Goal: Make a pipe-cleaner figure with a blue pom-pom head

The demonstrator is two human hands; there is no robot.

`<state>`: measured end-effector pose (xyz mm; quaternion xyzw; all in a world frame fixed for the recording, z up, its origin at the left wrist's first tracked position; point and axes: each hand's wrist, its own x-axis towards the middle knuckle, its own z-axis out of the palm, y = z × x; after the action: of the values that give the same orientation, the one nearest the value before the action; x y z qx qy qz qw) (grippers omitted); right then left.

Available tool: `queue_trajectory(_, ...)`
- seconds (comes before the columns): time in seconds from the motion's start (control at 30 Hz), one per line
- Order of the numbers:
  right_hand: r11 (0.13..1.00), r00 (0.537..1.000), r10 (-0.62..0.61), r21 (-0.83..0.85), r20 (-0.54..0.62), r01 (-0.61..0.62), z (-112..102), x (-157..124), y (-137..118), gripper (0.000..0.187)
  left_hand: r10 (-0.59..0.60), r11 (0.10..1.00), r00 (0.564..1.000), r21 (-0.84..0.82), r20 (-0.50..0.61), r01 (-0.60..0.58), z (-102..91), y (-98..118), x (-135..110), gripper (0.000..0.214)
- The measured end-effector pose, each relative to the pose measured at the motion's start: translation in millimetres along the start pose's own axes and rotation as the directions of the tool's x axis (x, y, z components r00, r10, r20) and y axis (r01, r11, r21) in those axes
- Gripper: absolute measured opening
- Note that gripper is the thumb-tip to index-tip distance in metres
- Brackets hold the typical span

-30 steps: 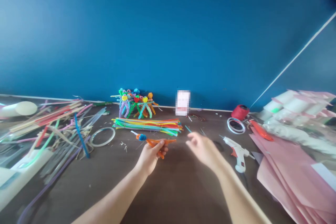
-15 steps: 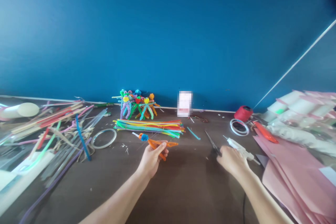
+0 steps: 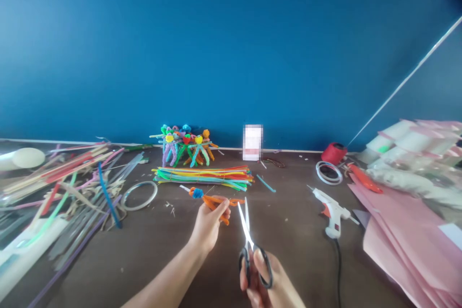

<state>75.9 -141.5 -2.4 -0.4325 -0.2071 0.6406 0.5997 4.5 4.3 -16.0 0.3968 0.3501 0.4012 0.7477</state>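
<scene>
My left hand (image 3: 207,226) pinches an orange pipe-cleaner figure (image 3: 214,201) with a blue pompom head, its arm reaching right. My right hand (image 3: 263,279) is low in the view, its fingers through the black loops of a pair of steel scissors (image 3: 247,233). The scissors point upward with the blades slightly apart. Their tips stand just right of the figure's orange end and do not appear to touch it.
Behind my hands lies a bundle of multicoloured pipe cleaners (image 3: 204,179), with finished figures (image 3: 184,147) by the wall. A hot glue gun (image 3: 332,212) and pink paper sheets (image 3: 400,236) lie right; loose craft strips (image 3: 72,187) and a tape roll (image 3: 139,196) lie left.
My right hand has picked the scissors up from the table and raised them beside the orange figure. My left hand still holds the figure in about the same place.
</scene>
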Motion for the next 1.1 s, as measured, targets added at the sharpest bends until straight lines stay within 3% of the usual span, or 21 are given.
queue_trajectory(0.27, 0.982, 0.986, 0.012, -0.185, -0.169, -0.044, 4.6, 9.7, -8.1, 0.052, 0.034, 0.999, 0.999, -0.035, 0.033, -0.033, 1.1, -0.4, 0.8, 0.02)
queue_trajectory(0.6, 0.975, 0.983, -0.051, -0.22, -0.177, 0.01, 14.2, 26.0, -11.3, 0.049, 0.043, 0.996, 0.987, 0.072, 0.154, -0.055, 8.4, 3.4, -8.6, 0.019)
queue_trajectory(1.1, 0.981, 0.946, -0.038, -0.195, -0.323, -0.027, 20.6, 28.8, -2.7, 0.05, 0.011, 0.995, 0.986, 0.096, 0.168, -0.027, 7.7, 1.4, -9.0, 0.021)
